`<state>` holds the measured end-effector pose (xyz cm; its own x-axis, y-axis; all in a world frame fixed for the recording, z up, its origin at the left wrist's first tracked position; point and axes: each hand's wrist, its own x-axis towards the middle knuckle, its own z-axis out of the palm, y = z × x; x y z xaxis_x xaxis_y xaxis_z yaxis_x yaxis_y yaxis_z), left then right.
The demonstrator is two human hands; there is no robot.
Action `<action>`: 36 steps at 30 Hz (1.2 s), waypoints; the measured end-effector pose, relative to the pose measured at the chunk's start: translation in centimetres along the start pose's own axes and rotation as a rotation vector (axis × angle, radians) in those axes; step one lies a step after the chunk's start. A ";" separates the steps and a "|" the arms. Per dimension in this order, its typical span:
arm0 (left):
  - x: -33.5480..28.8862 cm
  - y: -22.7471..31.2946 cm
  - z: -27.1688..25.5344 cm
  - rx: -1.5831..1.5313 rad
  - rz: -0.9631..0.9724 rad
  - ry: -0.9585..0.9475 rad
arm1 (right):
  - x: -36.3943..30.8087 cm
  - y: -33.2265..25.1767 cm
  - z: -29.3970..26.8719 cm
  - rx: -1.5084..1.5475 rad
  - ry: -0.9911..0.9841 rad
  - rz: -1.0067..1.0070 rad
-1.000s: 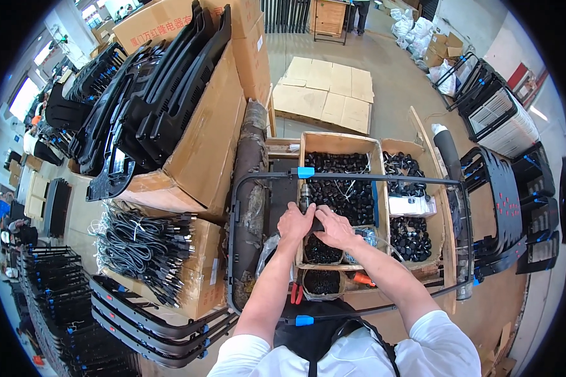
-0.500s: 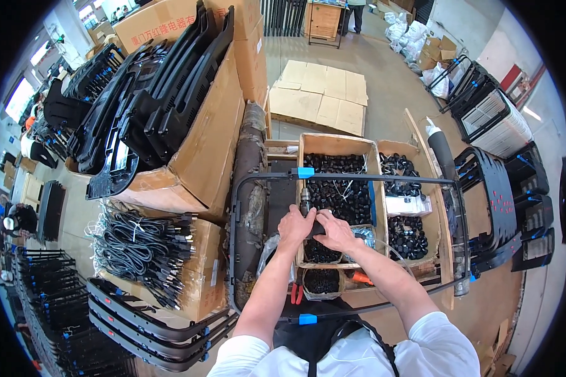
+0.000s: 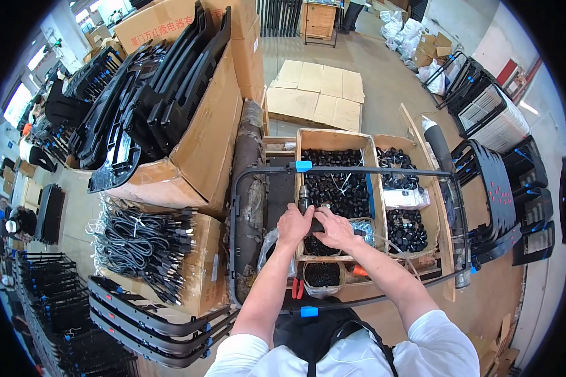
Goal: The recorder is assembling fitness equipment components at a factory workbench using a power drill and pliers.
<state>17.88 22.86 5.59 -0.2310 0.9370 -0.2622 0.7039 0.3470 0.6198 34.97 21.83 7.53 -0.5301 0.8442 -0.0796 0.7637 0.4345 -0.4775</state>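
Both my hands are closed around a dark power drill (image 3: 304, 202) with a metal chuck at its far end. My left hand (image 3: 294, 224) wraps its left side, and my right hand (image 3: 334, 227) grips it from the right. A thin hose (image 3: 393, 249) trails from beside my right hand. Much of the drill's body and its tip are hidden by my fingers. A large black rectangular frame (image 3: 383, 171) lies across the work surface around my hands. Blue pieces (image 3: 304, 166) sit on its far and near sides. Under its far bar is a cardboard bin with black knobs (image 3: 336, 188).
Smaller bins of black parts (image 3: 407, 230) stand to the right, a tub of small black pieces (image 3: 322, 274) nearer me. Red-handled pliers (image 3: 297, 288) lie beside it. On the left are bundled cables (image 3: 144, 245), stacked black frames (image 3: 151, 327) and a carton (image 3: 201, 144) of black panels.
The whole view has shifted slightly, with the surroundings a little higher in the picture. My hands keep the same grip on the drill.
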 end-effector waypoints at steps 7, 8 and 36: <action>-6.4 -0.4 0.5 -0.033 -0.057 -0.034 | -6.7 -2.1 -0.3 -0.004 0.064 -0.048; -7.9 -0.4 0.9 -0.185 -0.080 -0.031 | -8.3 -2.2 -0.1 -0.026 0.108 -0.108; -44.1 -17.2 10.1 -0.764 -0.314 0.206 | -38.5 -14.0 14.5 0.179 -0.124 -0.176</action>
<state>22.76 -24.88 -0.97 -0.5098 0.7555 -0.4116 -0.0427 0.4556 0.8891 39.36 -21.35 4.55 -0.6984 0.7109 -0.0834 0.5844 0.4990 -0.6400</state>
